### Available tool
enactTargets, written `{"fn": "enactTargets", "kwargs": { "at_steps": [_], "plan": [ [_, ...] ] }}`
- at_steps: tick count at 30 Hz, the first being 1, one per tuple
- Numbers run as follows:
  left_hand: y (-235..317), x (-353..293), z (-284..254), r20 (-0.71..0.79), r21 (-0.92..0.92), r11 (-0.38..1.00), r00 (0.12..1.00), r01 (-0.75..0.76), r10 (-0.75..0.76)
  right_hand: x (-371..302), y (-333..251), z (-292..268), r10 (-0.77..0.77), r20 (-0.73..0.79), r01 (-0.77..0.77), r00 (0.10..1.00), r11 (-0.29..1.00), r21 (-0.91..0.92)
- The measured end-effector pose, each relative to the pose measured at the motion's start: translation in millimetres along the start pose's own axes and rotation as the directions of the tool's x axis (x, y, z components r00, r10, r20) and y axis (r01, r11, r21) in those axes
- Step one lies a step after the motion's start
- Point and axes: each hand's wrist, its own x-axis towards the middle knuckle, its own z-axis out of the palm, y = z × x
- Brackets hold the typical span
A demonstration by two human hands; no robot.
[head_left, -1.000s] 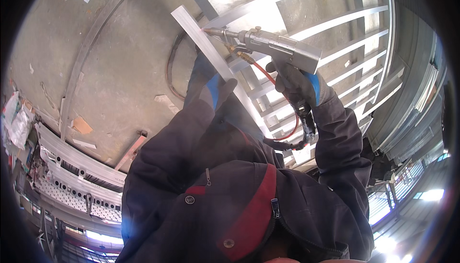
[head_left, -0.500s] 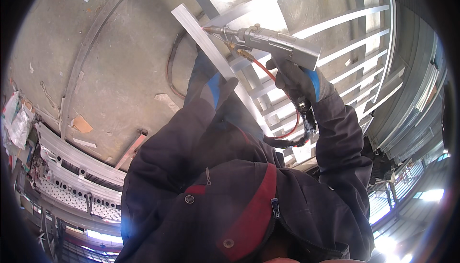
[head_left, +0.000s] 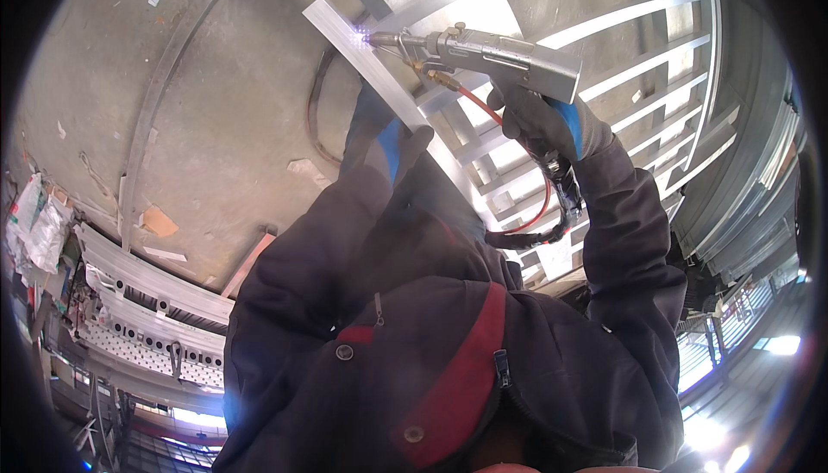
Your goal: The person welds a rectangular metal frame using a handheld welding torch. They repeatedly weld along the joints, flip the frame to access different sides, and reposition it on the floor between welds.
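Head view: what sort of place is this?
Probably a metal fabrication workshop: a silver, gun-shaped welding torch points at a bright violet-white spark on a pale, slatted metal frame, and long, pale metal profiles lie at the left.

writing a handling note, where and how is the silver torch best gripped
The silver torch is probably best gripped under its boxy rear, from the lower right, where the right hand holds it; its narrow nozzle points left into a bright glow.
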Motion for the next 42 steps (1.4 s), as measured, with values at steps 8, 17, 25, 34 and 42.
{"fn": "enactTargets", "kwargs": {
  "at_steps": [8, 17, 25, 34, 42],
  "plan": [
    [-50, 17, 19, 0.03, -0.288, 0.958, 0.999, -0.014, 0.024, -3, -3, -3, 0.014, 0.013, -0.012, 1.0, 0.985, -0.171],
    [-66, 18, 23, 0.03, -0.314, 0.949, 1.0, 0.017, -0.008, -7, -11, -2, 0.061, -0.008, -0.061, 0.998, 0.96, -0.273],
    [-55, 16, 19, 0.008, -0.257, 0.966, 1.0, -0.015, 0.017, -12, -15, -7, 0.119, 0.035, -0.107, 0.992, 0.967, -0.23],
    [-34, 9, 11, -0.032, -0.133, 0.99, 0.999, -0.046, 0.042, -21, -29, -2, 0.227, -0.025, -0.226, 0.974, 0.941, -0.252],
    [-22, 11, 8, 0.02, -0.109, 0.979, 0.984, -0.171, 0.174, -68, -16, -22, 0.233, -0.043, -0.236, 0.972, 0.951, -0.198]
  ]
}}
